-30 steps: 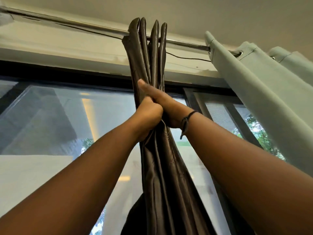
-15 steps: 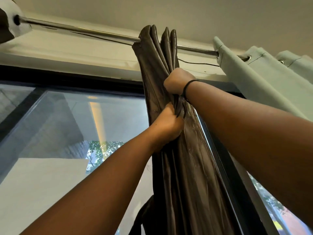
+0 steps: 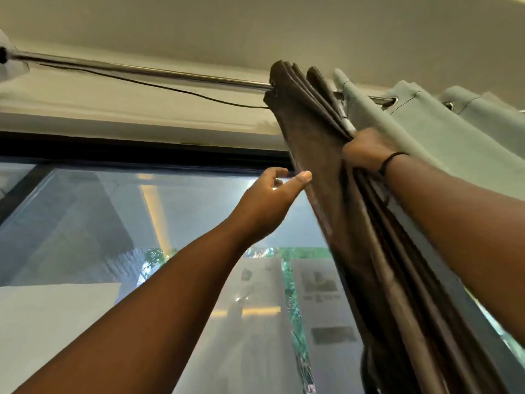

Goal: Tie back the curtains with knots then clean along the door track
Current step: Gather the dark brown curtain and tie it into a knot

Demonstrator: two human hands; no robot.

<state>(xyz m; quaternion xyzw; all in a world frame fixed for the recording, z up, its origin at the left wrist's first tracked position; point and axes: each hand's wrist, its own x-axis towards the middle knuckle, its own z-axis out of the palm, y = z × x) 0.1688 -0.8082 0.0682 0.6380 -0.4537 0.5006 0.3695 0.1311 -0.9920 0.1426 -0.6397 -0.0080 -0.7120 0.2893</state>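
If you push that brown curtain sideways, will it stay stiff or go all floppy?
Probably floppy: the brown curtain hangs in soft folds and bunches where the right hand grips it. It likely slides easily, since its rings sit on a smooth metal rod.

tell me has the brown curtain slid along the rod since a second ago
Yes. The brown curtain has slid right along the rod, now bunched against the green curtain; a gap of bare rod separated them before.
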